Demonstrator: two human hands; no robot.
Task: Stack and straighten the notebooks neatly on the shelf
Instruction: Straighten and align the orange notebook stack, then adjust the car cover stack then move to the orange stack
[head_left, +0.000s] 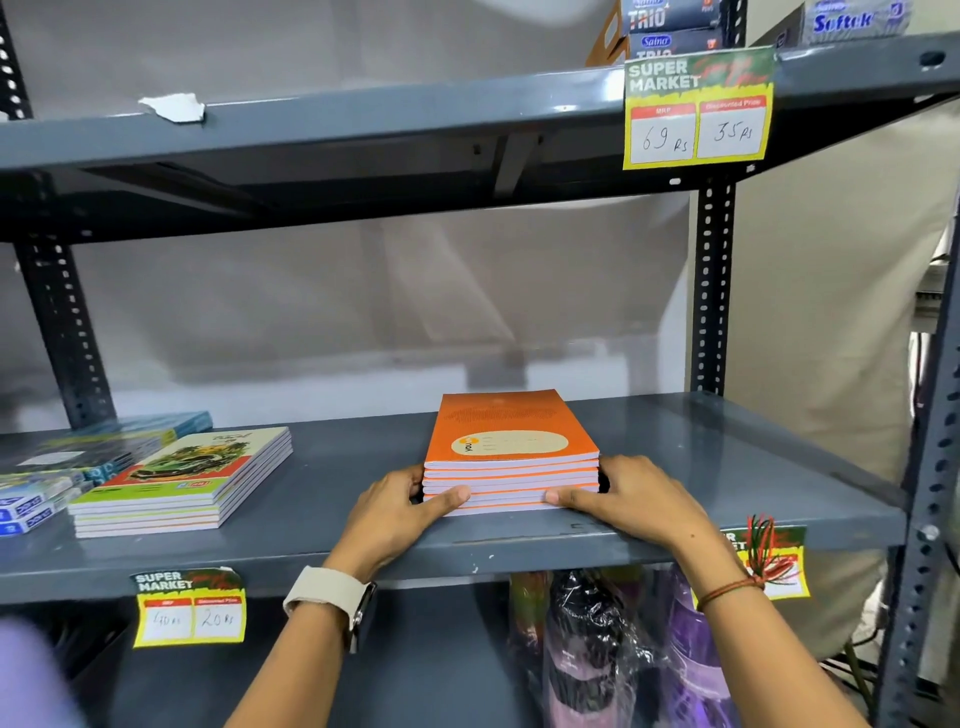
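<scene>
- Stack of orange notebooks (511, 452) lies flat on the grey metal shelf (701, 457), right of centre, near the front edge; covers face up, edges look well lined up.
- Left hand (400, 512) presses the stack's left side; thumb lies along the front edge low on the stack, fingers hidden behind the left corner; grasping the stack.
- Right hand (631, 499) mirrors it on the right side; thumb against the front edge, fingers wrapped round the right corner; also grasping the stack.
- Left wrist carries a watch with a pale strap (327, 595); right wrist carries a thread band (732, 590).
- Second stack of notebooks with a green car cover (182, 480) sits further left on the same shelf, well apart from the orange stack, turned at a slight angle.
- Yellow price tags: one (189, 608) on the shelf's front lip at left; one (698, 109) on the shelf above.
</scene>
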